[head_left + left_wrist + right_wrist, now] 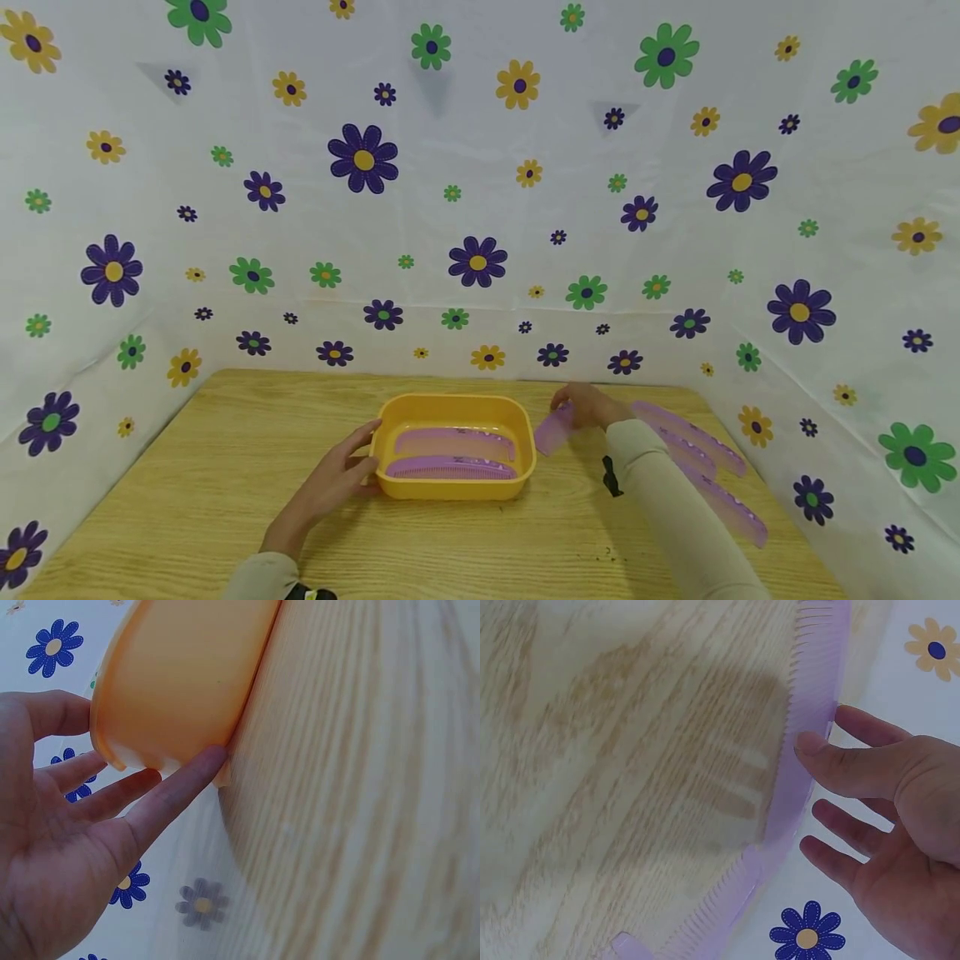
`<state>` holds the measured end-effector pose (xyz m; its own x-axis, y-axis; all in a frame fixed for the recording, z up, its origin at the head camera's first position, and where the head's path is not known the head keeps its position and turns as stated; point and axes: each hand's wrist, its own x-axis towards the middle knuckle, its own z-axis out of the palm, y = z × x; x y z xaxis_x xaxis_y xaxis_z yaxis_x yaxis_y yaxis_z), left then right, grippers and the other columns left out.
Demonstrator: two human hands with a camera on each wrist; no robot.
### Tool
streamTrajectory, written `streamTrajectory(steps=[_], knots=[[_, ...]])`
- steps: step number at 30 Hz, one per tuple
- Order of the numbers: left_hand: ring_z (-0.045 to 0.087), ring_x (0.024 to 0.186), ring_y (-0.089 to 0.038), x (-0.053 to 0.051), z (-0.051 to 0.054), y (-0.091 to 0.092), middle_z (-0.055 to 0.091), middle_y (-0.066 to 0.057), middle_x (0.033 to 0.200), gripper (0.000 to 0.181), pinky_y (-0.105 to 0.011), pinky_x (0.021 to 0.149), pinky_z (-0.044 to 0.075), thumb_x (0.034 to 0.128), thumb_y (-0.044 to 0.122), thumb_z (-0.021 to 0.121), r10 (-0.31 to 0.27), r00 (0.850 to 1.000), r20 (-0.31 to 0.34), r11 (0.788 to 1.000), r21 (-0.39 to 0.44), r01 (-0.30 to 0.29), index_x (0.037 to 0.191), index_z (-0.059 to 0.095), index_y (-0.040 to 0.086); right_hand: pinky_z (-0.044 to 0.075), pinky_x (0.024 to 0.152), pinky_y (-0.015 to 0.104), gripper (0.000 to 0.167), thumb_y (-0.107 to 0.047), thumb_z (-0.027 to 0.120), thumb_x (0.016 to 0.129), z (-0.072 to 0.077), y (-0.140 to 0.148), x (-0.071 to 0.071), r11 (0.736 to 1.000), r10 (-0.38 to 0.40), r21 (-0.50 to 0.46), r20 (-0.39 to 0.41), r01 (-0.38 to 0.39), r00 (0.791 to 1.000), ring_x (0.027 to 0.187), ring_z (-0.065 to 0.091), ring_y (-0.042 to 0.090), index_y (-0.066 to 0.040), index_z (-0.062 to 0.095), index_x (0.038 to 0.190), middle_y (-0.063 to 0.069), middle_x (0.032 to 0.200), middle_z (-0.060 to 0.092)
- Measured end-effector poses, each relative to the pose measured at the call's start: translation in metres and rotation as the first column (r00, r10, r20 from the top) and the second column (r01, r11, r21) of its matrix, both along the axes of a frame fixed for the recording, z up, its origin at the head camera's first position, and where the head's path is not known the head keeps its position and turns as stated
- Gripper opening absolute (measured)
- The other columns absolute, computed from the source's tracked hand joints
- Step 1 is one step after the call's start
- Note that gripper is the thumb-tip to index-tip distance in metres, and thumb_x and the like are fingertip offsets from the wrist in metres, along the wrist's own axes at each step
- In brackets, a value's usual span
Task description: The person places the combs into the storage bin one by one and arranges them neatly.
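Note:
A purple comb (555,429) is pinched between thumb and fingers of my right hand (588,407), just right of a yellow plastic basin (450,490). In the right wrist view, the thumb presses the held comb (802,750) along its face, teeth facing left. Two more purple combs, a rear comb (453,442) and a front comb (450,469), lie lengthwise inside the basin. My left hand (330,479) touches the basin's left end. In the left wrist view, its mostly straight, spread fingers rest against the basin wall (180,682).
Several purple combs (723,508) lie on the wooden table (450,550) at the right, partly behind my right forearm. A white flowered cloth (420,233) stands behind the table and along both sides. Small dark specks dot the tabletop near the front right.

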<state>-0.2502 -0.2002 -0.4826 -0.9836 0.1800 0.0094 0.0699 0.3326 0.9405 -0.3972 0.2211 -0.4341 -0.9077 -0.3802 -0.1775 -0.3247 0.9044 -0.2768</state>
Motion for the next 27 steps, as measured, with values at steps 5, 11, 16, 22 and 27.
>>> streamTrajectory(steps=[5,11,16,22,27], knots=[[0.055,0.136,-0.047,0.0005,0.0016,0.0011,0.036,-0.025,0.162,0.062,-0.043,0.088,0.065,0.1050,0.013,0.052,0.002,1.000,0.008,1.000,0.005,-0.003,0.163,0.030,0.016,0.048,0.113,0.055,0.046,0.017,0.069,0.079,-0.0031,0.0016,0.0001,0.997,0.068,0.026,-0.058,-0.066,0.996,0.123,0.060,0.038,-0.007,0.074,0.118,0.016,0.126,0.069],[0.055,0.137,-0.048,0.0011,0.0017,0.0008,0.035,-0.025,0.162,0.062,-0.043,0.088,0.065,0.1048,0.013,0.052,0.000,1.000,0.005,1.000,0.002,0.000,0.163,0.030,0.016,0.049,0.112,0.053,0.042,0.014,0.071,0.082,-0.0068,0.0031,0.0005,0.996,0.087,0.026,-0.086,-0.085,0.992,0.118,0.060,0.035,-0.008,0.075,0.117,0.015,0.121,0.069],[0.055,0.137,-0.047,0.0010,0.0013,0.0007,0.036,-0.024,0.163,0.062,-0.042,0.088,0.065,0.1047,0.012,0.052,0.011,1.000,0.008,1.000,-0.005,-0.011,0.163,0.030,0.017,0.049,0.111,0.055,0.041,0.014,0.072,0.082,-0.0073,0.0022,0.0006,0.995,0.096,0.036,-0.093,-0.093,0.991,0.115,0.056,0.033,-0.011,0.075,0.115,0.013,0.117,0.068],[0.055,0.137,-0.047,0.0009,0.0011,0.0002,0.035,-0.025,0.162,0.062,-0.043,0.088,0.065,0.1048,0.012,0.052,0.002,1.000,0.006,1.000,0.010,-0.002,0.163,0.030,0.016,0.048,0.110,0.056,0.041,0.015,0.070,0.081,-0.0045,0.0005,0.0052,0.994,0.108,0.017,-0.091,-0.107,0.990,0.116,0.055,0.033,-0.010,0.074,0.113,0.013,0.118,0.067],[0.055,0.136,-0.048,0.0006,0.0012,0.0009,0.036,-0.026,0.161,0.062,-0.042,0.087,0.065,0.1048,0.012,0.051,-0.013,1.000,0.001,1.000,0.025,0.013,0.163,0.030,0.015,0.049,0.108,0.056,0.040,0.016,0.069,0.079,-0.0029,0.0003,0.0074,0.990,0.140,0.001,-0.123,-0.141,0.982,0.114,0.055,0.034,-0.008,0.073,0.110,0.014,0.119,0.068]])
